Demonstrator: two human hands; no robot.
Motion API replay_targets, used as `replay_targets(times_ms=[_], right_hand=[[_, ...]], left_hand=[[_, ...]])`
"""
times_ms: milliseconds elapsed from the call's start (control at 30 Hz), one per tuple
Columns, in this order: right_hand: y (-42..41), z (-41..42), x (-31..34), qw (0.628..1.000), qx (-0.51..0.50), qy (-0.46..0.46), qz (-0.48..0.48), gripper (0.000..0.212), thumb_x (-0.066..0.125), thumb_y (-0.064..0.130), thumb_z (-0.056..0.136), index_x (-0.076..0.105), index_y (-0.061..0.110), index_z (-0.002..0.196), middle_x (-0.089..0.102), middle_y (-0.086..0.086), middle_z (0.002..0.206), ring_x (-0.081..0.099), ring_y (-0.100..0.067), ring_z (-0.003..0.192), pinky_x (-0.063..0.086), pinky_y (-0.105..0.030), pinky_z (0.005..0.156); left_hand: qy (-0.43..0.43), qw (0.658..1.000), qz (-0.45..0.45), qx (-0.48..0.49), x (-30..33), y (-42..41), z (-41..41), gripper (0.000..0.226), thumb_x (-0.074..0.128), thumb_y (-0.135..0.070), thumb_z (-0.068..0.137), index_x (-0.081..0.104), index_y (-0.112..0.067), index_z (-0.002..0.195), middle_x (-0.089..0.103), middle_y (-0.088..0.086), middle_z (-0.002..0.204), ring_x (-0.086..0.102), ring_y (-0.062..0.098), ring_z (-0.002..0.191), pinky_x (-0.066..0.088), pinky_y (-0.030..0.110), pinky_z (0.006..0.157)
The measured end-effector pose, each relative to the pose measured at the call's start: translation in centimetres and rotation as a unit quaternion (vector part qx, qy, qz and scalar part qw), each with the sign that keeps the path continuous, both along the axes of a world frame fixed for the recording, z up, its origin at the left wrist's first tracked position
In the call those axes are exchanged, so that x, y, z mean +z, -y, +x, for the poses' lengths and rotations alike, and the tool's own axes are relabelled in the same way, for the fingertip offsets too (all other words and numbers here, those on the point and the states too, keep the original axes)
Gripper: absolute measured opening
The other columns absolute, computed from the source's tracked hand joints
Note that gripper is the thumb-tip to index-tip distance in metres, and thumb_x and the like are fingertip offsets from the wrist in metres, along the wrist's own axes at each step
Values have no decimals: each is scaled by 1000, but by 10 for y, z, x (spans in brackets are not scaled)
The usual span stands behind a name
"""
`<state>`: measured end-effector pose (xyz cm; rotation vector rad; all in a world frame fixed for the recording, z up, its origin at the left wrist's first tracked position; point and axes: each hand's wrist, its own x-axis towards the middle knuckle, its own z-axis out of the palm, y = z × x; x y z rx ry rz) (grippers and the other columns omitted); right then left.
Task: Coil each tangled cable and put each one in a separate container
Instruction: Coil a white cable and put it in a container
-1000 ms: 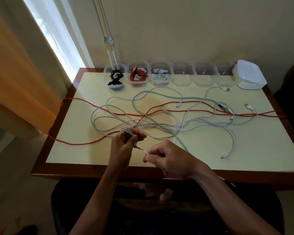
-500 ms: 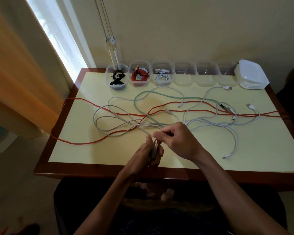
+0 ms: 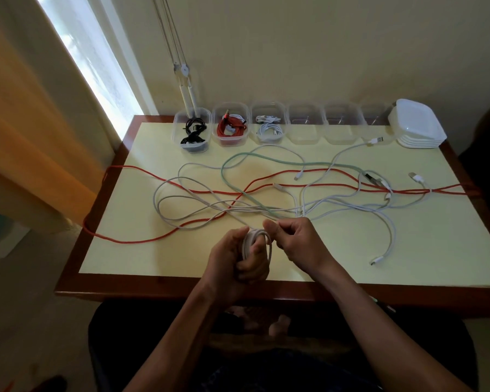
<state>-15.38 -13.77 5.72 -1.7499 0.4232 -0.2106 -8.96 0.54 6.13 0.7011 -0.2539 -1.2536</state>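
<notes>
White cable coil (image 3: 256, 244) in left grip (image 3: 238, 258), right grip (image 3: 297, 241) seemingly pinching its strand

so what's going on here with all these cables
A person is coiling a white cable: the left hand holds the loops while the right hand pinches the strand feeding in. Three containers at the back already hold a black cable, a red one and a white one; more cables lie tangled on the table.

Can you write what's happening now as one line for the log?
left hand: holds white cable coil | right hand: pinches its loose strand | filled containers: three | empty: three
</notes>
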Motion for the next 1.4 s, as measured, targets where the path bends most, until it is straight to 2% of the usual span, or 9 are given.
replay_targets(times_ms=[100,200,433,600,733,833,933,1133,1400], right_hand=[[6,-3,-3,1000,-22,8,-18,45,62,45,86,64,11,57,39,-9,50,36,-14,53,31,-29,56],[7,-8,-4,999,-46,1,-15,45,63,46,84,65,10,58,38,-3,48,34,-15,49,30,-28,53],[-2,-14,-6,996,17,-39,82,44,58,34,94,64,-5,75,37,0,45,30,-11,39,27,-21,42],[-5,-14,-5,981,114,-92,-128,23,62,25,95,68,13,77,59,5,58,55,-10,54,47,-30,60],[-18,-8,11,936,162,-135,-281,22,61,35,94,71,19,104,68,1,92,61,-16,86,48,-30,77],[-16,-6,20,900,141,-148,-386,23,58,37,94,72,22,105,72,0,103,61,-22,100,44,-36,93],[-10,-9,26,945,114,-83,-296,15,64,25,92,76,17,95,72,3,84,62,-16,81,49,-36,79],[-3,-6,25,966,-22,29,-255,6,73,15,87,78,12,86,72,1,76,60,-11,69,48,-29,64],[-3,-5,7,974,-71,14,-214,7,76,17,84,79,12,88,76,-1,81,67,-12,76,53,-33,70]], left_hand=[[38,998,11,-50,-6,-4,2,36,33,-33,94,53,-11,74,24,-3,47,22,10,38,21,26,43],[79,994,58,-47,-11,-5,2,34,36,-34,93,51,-13,71,26,-5,47,21,10,39,19,25,43],[-66,991,6,114,-5,-3,12,35,37,-32,92,56,-13,70,18,-6,46,18,10,37,19,24,43],[-146,952,-55,262,-2,-8,40,12,50,-22,89,54,-10,92,40,-3,70,39,10,59,33,25,69],[65,920,106,373,-10,0,44,14,42,-7,97,45,-13,86,42,-1,66,43,12,59,35,26,68],[312,827,237,404,-25,-1,41,19,34,-1,101,47,-8,90,50,3,66,48,16,64,43,28,66],[448,775,308,321,-38,-5,38,16,40,3,98,52,0,88,58,6,71,56,10,64,46,24,65],[416,889,189,5,-40,-11,14,48,24,-32,104,61,-2,106,67,10,73,59,19,63,44,24,61],[255,963,78,-24,-34,-7,3,44,31,-37,99,52,-14,68,40,-1,45,33,13,39,30,29,51]])
